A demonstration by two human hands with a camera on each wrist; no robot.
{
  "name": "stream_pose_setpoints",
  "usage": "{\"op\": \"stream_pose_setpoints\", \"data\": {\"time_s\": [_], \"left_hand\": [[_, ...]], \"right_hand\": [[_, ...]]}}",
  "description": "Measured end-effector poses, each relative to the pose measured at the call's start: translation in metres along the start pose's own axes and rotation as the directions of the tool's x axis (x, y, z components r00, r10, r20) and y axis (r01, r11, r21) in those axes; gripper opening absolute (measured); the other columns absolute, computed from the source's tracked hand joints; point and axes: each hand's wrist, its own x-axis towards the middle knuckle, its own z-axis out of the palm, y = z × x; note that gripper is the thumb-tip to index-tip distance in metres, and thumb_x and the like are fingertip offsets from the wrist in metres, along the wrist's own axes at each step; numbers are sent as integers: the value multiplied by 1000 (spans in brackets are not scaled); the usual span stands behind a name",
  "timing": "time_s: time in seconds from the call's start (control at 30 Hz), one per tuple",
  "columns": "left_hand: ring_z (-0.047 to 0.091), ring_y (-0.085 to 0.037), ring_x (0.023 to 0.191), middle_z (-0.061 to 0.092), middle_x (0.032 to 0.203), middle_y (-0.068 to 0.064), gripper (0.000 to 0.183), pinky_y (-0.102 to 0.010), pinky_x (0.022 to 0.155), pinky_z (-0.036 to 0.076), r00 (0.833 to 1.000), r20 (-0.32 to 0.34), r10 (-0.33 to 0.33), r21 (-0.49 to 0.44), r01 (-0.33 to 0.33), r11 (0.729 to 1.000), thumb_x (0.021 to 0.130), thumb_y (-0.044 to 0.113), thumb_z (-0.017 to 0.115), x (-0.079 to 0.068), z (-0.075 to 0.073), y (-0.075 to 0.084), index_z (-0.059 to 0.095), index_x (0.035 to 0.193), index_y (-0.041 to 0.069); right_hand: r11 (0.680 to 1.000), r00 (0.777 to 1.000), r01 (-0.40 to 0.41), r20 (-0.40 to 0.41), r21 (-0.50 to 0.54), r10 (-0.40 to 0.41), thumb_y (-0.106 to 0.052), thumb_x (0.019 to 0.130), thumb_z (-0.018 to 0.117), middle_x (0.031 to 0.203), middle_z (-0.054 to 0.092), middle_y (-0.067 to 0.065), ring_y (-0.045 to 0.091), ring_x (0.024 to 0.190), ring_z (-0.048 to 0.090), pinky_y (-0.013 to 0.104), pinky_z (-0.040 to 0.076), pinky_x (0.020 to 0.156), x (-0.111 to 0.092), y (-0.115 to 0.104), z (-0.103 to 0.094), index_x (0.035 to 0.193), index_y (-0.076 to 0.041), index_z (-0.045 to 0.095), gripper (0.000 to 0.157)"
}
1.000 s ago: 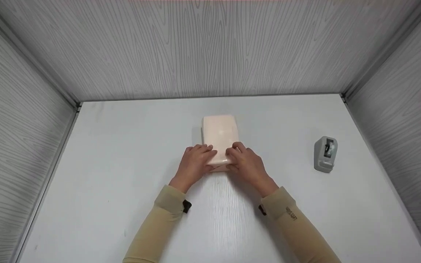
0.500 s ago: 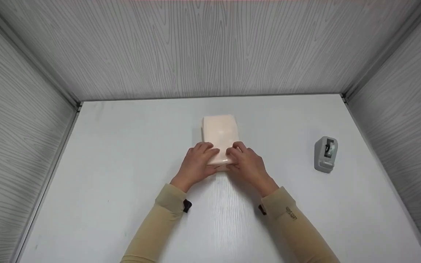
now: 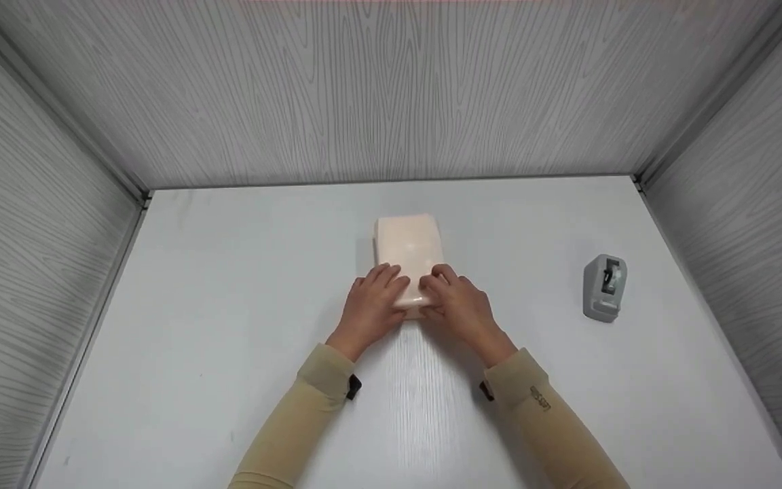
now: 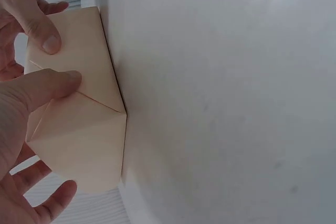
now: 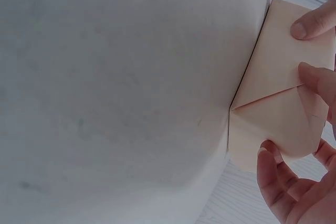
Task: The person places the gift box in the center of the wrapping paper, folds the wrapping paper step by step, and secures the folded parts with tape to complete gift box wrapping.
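Note:
A small box wrapped in pale peach paper lies at the middle of the white table. My left hand grips its near left corner, fingers on the top and thumb against the near end. Opposite it, my right hand holds the near right corner in the same way. In the left wrist view, the paper end shows angled folds, with both thumbs pressing on it. The right wrist view shows a slanting fold edge running toward the right thumb. What is inside the paper is hidden.
A grey tape dispenser with a roll of tape stands on the table at the right. Grey wood-grain panels close off the back and both sides.
My left hand has shifted slightly to the right, its thumb sliding along the near end of the wrapped box. The right hand and the box have stayed nearly still.

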Motion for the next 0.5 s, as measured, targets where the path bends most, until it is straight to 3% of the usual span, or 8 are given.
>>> {"op": "stream_pose_setpoints", "data": {"time_s": [0.5], "left_hand": [[48,-23,128,59,133,-5,47,-49,84,49,996,-81,-24,-61,19,998,78,34,79,0,1,-1,65,118,12]], "right_hand": [[1000,1000,5,-1,-1,-5,-32,79,83,125,50,0,28,79,60,40,51,54,0,0,0,115,-21,59,45]]}}
